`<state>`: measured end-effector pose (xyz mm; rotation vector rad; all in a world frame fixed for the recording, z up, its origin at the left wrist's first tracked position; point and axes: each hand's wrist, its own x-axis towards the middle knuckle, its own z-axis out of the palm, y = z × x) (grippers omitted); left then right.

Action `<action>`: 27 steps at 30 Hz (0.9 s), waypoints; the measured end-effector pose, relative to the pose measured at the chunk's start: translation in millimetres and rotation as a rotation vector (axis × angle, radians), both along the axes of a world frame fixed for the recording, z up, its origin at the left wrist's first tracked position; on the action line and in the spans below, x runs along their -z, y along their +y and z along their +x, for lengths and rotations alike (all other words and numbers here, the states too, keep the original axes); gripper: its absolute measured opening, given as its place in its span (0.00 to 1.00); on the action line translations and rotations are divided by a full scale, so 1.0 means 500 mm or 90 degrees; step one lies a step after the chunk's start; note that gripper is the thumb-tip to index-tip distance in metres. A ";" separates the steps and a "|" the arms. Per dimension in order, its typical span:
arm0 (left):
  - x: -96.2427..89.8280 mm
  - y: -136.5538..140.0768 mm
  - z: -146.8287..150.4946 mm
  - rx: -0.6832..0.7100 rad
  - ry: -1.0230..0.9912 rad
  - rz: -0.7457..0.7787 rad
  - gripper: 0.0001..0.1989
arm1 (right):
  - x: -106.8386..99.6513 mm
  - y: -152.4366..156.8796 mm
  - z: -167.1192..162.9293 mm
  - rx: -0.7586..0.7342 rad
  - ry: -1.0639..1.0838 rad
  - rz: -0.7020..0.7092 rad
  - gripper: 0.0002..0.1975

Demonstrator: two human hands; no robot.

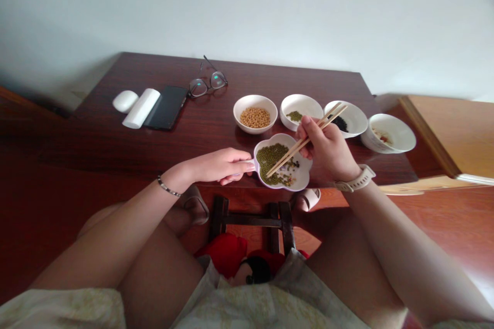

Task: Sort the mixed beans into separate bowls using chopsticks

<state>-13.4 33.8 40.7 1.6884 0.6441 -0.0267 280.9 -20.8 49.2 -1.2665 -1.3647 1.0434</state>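
My left hand (231,165) is closed round the short handle of a flower-shaped white dish (302,179) with a lilac rim, at the table's front edge. Mostly green mung beans (272,157) lie in it, with some dark and pale bits toward its right side. My right hand (326,146) grips a pair of wooden chopsticks (293,150), their tips down among the beans. Whether the tips pinch a bean is too small to tell. Behind the dish stand a bowl of yellow soybeans (255,117) and a bowl with a few green beans (295,115).
Farther right are a bowl of black beans (340,123) and a bowl with pale and reddish bits (382,136). Eyeglasses (208,85), a dark phone (166,108), a white cylinder (141,108) and a white rounded case (125,101) lie on the left of the brown table (216,139).
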 end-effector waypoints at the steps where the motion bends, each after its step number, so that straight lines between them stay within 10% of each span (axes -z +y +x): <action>1: 0.001 0.000 0.000 -0.002 0.000 0.001 0.22 | -0.001 0.000 0.002 0.002 0.001 -0.002 0.27; 27: 0.001 -0.007 -0.001 0.000 -0.006 0.013 0.22 | 0.005 0.002 -0.008 -0.016 -0.008 -0.008 0.26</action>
